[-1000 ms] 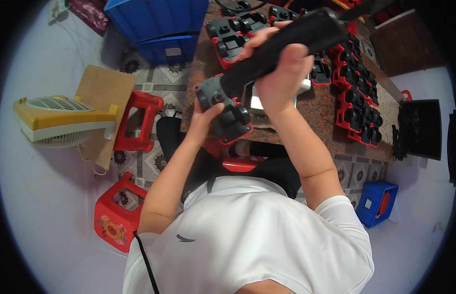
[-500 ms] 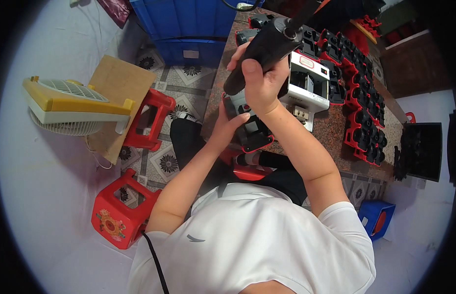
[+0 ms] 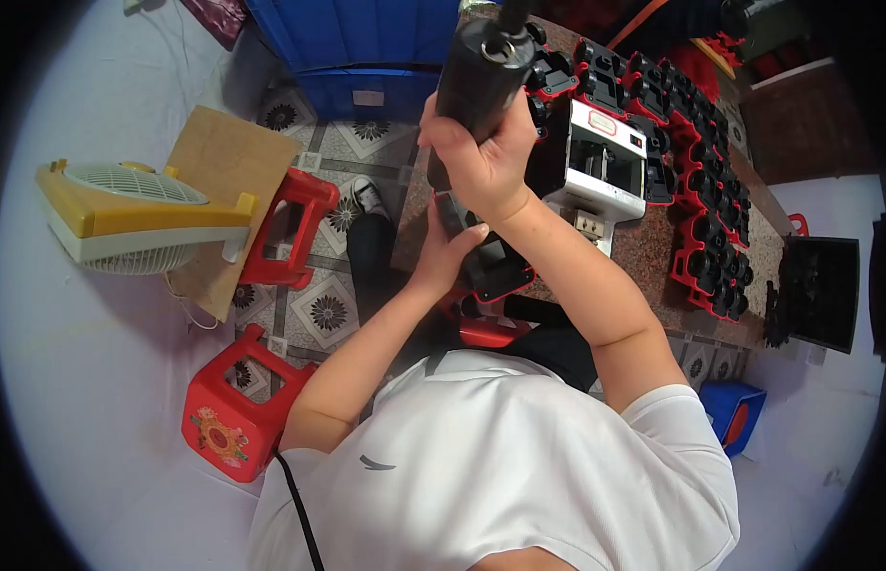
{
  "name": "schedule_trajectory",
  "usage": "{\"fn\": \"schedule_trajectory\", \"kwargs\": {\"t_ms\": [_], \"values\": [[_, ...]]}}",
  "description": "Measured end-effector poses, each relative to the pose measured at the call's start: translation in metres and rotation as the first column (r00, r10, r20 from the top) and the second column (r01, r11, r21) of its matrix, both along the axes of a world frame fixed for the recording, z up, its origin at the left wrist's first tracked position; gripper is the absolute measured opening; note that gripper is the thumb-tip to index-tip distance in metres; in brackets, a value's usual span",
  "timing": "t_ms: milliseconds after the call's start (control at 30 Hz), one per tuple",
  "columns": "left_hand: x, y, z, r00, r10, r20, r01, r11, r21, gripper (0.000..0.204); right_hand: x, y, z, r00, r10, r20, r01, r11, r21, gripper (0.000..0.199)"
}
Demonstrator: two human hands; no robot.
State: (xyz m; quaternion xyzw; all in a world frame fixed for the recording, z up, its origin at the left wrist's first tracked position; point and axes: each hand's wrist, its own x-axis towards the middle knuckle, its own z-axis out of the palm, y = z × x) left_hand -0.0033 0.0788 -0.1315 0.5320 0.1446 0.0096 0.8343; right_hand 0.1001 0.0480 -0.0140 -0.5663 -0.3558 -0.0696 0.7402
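My right hand (image 3: 486, 169) is wrapped round a thick black electric screwdriver (image 3: 483, 76), held nearly upright with its cable end toward the top. Beneath it, my left hand (image 3: 441, 255) grips the side of a black plastic chassis with red edging (image 3: 502, 272) at the near edge of the table, thumb laid across the top. The screwdriver's lower tip is hidden behind my right hand, so I cannot tell whether it touches the chassis.
A white box-shaped machine (image 3: 628, 200) stands right of my hands. Rows of similar red-and-black chassis (image 3: 709, 252) cover the table (image 3: 643, 276) beyond it. Blue crates (image 3: 343, 38) stand at the far left; a yellow fan (image 3: 148, 224) and red stools (image 3: 219, 419) are on my left.
My right hand and the screwdriver have shifted left, and the tool's upper end has swung left to stand more upright. My left hand keeps its hold on the chassis.
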Motion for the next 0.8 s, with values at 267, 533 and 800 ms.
{"fn": "schedule_trajectory", "kwargs": {"t_ms": [267, 533, 800], "values": [[0.002, -0.004, -0.013, 1.000, 0.007, 0.028, -0.008, 0.999, 0.043, 0.076, 0.008, 0.001, 0.011, 0.997, 0.035, -0.075, -0.044, 0.991, -0.125, 0.035], [-0.001, 0.005, -0.009, 0.996, -0.084, 0.034, 0.084, 0.996, -0.008, 0.072, 0.012, -0.079, 0.115, 0.995, 0.076, -0.066, -0.054, 0.957, 0.285, 0.063], [0.043, 0.041, -0.008, 1.000, 0.004, 0.017, -0.004, 1.000, 0.016, 0.065, -0.070, -0.182, 0.059, 0.930, -0.279, -0.237, 0.297, 0.954, 0.043, 0.067]]}}
